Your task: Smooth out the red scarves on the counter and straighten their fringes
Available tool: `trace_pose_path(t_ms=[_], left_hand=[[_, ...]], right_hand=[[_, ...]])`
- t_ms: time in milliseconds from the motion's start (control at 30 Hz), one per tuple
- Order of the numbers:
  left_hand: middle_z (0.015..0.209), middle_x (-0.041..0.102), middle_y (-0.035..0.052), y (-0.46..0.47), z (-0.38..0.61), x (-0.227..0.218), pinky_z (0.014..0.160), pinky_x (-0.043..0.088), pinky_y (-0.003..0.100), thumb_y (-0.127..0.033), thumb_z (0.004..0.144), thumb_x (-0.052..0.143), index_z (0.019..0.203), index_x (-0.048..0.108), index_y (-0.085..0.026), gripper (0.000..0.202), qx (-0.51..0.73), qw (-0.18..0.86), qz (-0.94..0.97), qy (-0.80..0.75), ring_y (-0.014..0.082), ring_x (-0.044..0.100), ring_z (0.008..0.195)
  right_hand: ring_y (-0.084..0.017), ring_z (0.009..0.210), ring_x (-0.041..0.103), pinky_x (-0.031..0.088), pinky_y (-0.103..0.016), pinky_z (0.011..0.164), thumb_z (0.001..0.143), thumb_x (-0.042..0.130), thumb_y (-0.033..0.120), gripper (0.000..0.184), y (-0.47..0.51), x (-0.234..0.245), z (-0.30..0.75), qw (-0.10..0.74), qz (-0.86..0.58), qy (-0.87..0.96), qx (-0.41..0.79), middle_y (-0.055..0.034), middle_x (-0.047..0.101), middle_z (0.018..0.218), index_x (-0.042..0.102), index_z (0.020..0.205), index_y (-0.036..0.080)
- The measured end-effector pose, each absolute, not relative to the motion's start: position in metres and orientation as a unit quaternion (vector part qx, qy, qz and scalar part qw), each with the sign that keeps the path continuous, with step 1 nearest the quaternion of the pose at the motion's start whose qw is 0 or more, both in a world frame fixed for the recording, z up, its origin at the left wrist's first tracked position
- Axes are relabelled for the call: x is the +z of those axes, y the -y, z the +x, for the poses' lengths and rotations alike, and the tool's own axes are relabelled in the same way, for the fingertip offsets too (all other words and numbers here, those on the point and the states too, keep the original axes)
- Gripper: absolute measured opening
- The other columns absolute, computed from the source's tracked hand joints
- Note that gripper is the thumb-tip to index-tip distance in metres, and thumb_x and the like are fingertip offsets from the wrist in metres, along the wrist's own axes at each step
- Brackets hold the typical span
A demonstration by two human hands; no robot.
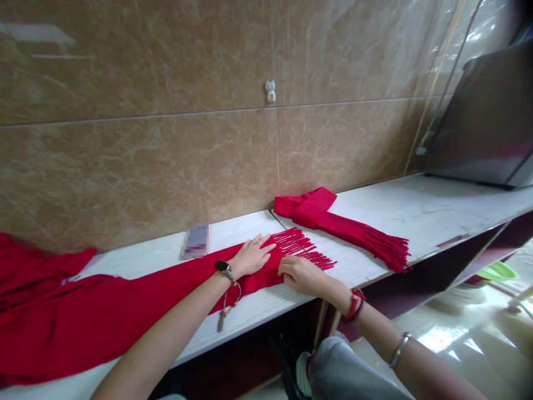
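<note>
A long red scarf (166,294) lies stretched along the white counter, with its fringe spread out at the right end. My left hand (252,255) rests flat on the scarf just short of the fringe, fingers apart. Close by on the right, my right hand (302,275) has its fingers curled and pinched at the scarf's edge near the fringe; the fingertips are partly hidden. Behind it, a second red scarf (316,214) lies folded over itself, its fringe pointing toward the front right.
Against the tiled wall lies a small blurred packet (195,241). More red cloth (37,261) is bunched at the far left. The white counter (437,205) runs right to a large grey box-shaped appliance (483,116). Open shelves sit below, with a green dish (497,271) at right.
</note>
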State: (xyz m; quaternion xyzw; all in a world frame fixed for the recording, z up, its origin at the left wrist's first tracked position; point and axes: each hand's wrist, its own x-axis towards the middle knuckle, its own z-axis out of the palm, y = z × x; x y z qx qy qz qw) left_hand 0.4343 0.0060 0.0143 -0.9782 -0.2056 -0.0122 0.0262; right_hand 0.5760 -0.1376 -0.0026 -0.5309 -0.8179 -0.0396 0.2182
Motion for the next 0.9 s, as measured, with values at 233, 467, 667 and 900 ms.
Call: trace_pose_path(t_ms=[233, 467, 667, 900], left_hand=[[0.148, 0.016, 0.0062, -0.032, 0.437, 0.003, 0.105, 0.015, 0.049, -0.038, 0.093, 0.021, 0.139, 0.024, -0.023, 0.048, 0.032, -0.03, -0.966, 0.257, 0.024, 0.013, 0.135], [0.148, 0.015, 0.0033, -0.01, 0.418, 0.0, 0.108, 0.012, 0.042, -0.046, 0.092, 0.021, 0.139, 0.021, -0.023, 0.053, 0.012, -0.032, -0.983, 0.179, 0.0183, 0.009, 0.135], [0.147, 0.017, 0.009, 0.001, 0.413, 0.001, 0.108, 0.013, 0.04, -0.05, 0.091, 0.019, 0.139, 0.021, -0.013, 0.061, -0.013, -0.026, -0.974, 0.226, 0.0196, 0.01, 0.135], [0.146, 0.019, 0.011, -0.002, 0.377, -0.003, 0.106, 0.016, 0.045, -0.046, 0.091, 0.022, 0.138, 0.025, -0.012, 0.059, -0.026, -0.003, -0.944, 0.328, 0.0239, 0.013, 0.135]], right_hand=[[-0.013, 0.067, 0.048, 0.039, -0.023, 0.062, 0.07, 0.043, 0.001, 0.022, 0.128, -0.013, 0.582, 0.275, -0.494, 0.824, -0.034, -0.003, 0.055, 0.072, 0.058, 0.072, 0.016], [-0.013, 0.067, 0.05, 0.041, -0.023, 0.062, 0.069, 0.044, 0.0, 0.022, 0.129, -0.011, 0.581, 0.287, -0.495, 0.82, -0.022, -0.003, 0.056, 0.071, 0.058, 0.072, 0.016], [-0.019, 0.09, 0.057, 0.047, -0.033, 0.08, 0.079, 0.044, 0.01, 0.023, 0.106, 0.005, 0.581, 0.342, -0.547, 0.762, -0.059, -0.0102, 0.063, 0.094, 0.061, 0.095, 0.014], [-0.029, 0.124, 0.037, 0.037, -0.055, 0.092, 0.091, 0.034, 0.035, 0.042, 0.094, -0.024, 0.572, 0.09, -0.581, 0.801, -0.116, -0.0149, 0.041, 0.135, 0.043, 0.129, 0.018]])
